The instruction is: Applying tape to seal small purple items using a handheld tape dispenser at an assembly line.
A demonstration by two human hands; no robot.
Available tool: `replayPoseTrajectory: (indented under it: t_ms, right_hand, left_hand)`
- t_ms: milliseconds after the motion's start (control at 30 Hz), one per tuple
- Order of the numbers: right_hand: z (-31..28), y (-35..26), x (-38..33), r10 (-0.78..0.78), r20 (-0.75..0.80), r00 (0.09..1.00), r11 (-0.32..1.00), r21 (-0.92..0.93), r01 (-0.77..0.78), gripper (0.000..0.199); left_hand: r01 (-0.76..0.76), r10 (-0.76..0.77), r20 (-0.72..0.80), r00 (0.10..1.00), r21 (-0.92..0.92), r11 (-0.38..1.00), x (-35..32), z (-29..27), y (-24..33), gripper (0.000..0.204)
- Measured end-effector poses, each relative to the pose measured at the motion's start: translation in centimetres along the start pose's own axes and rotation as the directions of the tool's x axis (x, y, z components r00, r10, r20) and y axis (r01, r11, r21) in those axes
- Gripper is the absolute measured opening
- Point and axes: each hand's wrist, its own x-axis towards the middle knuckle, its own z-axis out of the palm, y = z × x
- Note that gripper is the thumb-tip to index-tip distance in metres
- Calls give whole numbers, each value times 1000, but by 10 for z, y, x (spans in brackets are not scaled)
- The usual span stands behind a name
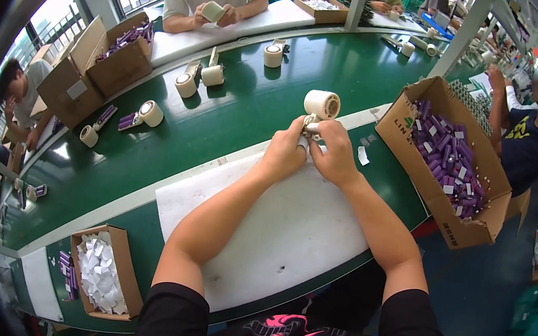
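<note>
Both of my hands meet over the far edge of a white foam mat. Between them is a cream cylindrical device, its round dark-centred end turned to the right. My left hand is closed, fingertips pinching the smaller parts below the cylinder. From the other side my right hand is closed on the same lower parts, thumb and forefinger beside a short pale piece. My fingers hide most of what they grip. A torn white scrap lies to the right of my right hand.
At right stands a large carton of purple battery cells. A smaller carton of white pieces sits lower left, near purple cells. Similar cream devices lie along the green conveyor belt. Co-workers sit across and at right.
</note>
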Motion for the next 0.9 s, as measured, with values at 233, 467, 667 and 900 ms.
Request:
replayPoseTrajectory:
  t_ms: [233,467,667,900]
  right_hand:
    - [-2,-3,-3,71,-122,990,993,98,-59,17]
    - [5,-5,-1,108,-160,981,990,111,-91,15]
    - [7,-8,-2,284,-149,947,949,185,-256,18]
    - [1,5,-1,578,257,774,397,740,-542,43]
  left_hand:
    - [58,-63,-37,997,-126,990,1,8,11,49]
    - [9,-15,-80,997,-85,996,-2,10,11,40]
    - [24,-32,-48,998,-167,986,-2,6,13,39]
    - [132,-42,168,985,-574,808,-1,-6,9,38]
